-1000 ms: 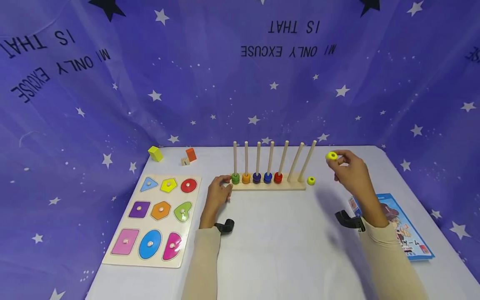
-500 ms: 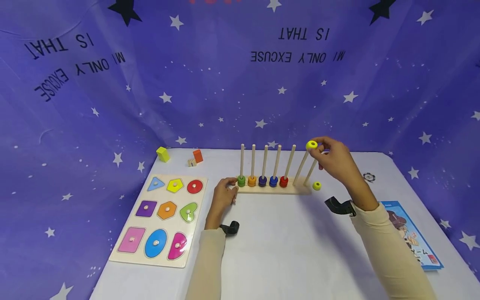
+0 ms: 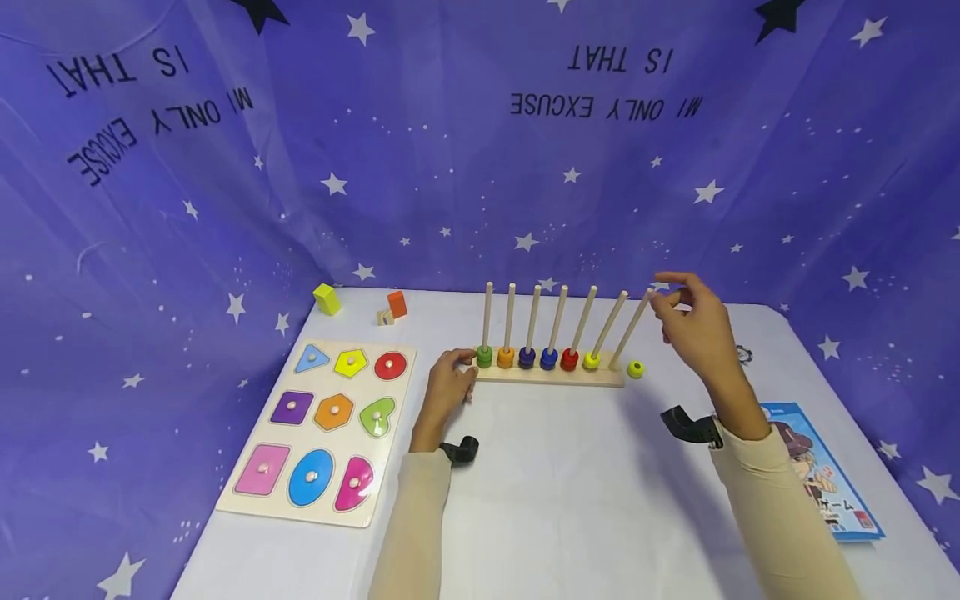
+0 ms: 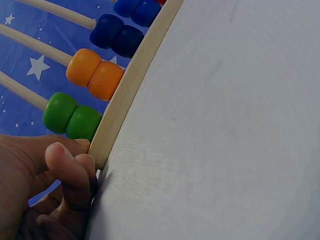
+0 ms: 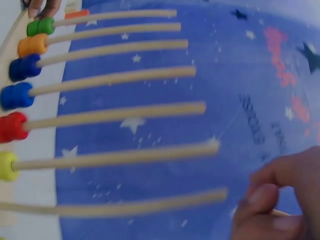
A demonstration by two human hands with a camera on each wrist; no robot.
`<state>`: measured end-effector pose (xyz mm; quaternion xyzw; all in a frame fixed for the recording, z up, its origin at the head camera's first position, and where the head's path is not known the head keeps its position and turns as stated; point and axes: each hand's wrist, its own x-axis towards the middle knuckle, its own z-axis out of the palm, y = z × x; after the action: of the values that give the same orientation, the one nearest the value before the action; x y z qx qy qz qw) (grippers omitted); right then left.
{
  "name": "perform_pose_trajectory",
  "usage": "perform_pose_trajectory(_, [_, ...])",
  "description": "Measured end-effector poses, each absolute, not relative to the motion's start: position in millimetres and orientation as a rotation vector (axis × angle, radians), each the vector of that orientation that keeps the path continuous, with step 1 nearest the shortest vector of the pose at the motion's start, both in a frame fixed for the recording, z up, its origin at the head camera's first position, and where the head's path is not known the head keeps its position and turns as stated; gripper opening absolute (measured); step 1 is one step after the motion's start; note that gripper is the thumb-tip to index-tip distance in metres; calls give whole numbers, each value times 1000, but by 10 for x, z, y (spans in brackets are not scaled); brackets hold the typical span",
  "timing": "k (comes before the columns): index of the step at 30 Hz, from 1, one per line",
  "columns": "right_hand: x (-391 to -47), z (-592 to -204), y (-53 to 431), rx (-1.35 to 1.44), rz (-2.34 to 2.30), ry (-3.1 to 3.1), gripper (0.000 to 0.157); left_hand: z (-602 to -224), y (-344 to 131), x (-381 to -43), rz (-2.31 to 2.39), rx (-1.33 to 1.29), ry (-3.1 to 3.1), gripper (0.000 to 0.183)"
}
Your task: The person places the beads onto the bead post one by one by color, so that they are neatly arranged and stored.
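A wooden bead stand (image 3: 547, 377) with several upright pegs lies across the table's middle. Pairs of green (image 3: 484, 357), orange, dark blue, blue and red beads sit low on their pegs. A yellow bead (image 3: 592, 361) is at the foot of the second peg from the right; the rightmost peg (image 3: 632, 327) is bare. Another yellow bead (image 3: 636, 369) lies on the table off the stand's right end. My left hand (image 3: 448, 385) grips the stand's left end, fingertips beside the green beads (image 4: 71, 116). Near the rightmost peg's tip, my right hand (image 3: 696, 329) holds nothing, fingers relaxed.
A shape puzzle board (image 3: 318, 515) lies at the left. Behind it stand a yellow block (image 3: 327, 299), an orange block (image 3: 397, 304) and a small wooden piece (image 3: 386, 317). A blue booklet (image 3: 843, 492) lies at the right, partly under the right forearm. A purple starry cloth (image 3: 450, 167) hangs behind.
My right hand moved left to the second peg from the right and let go of a yellow bead, which dropped to its foot. It then drew back right. My left hand stayed at the stand.
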<state>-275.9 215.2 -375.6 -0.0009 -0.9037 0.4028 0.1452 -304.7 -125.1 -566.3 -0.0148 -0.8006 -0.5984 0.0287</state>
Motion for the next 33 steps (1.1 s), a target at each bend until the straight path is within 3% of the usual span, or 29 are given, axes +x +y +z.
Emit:
perform_pose_trajectory(6, [-2776, -4353, 2490, -200, 1346, -2552, 41, -5600, -1264, -3070, -1811, -41, -2501, 28])
perform_pose_trajectory(11, [-2785, -5082, 2677, -193, 1445, -2834, 47, -5667, -1237, -3025, -1816, -27, -2523, 29])
perform_pose_trajectory(16, [-2738, -5495, 2769, -155, 1479, -2984, 50, -5751, -1188, -2939, -1857, -23, -2525, 29])
perform_pose_trajectory(25, [-2764, -5527, 2727, -126, 1381, -2984, 46, -5750, -1196, -2921, -1821, -9, -2501, 29])
perform_pose_trajectory(33, [-2698, -5043, 2700, -120, 1233, -2860, 49, -5665, -1238, -3028, -1806, -30, -2506, 28])
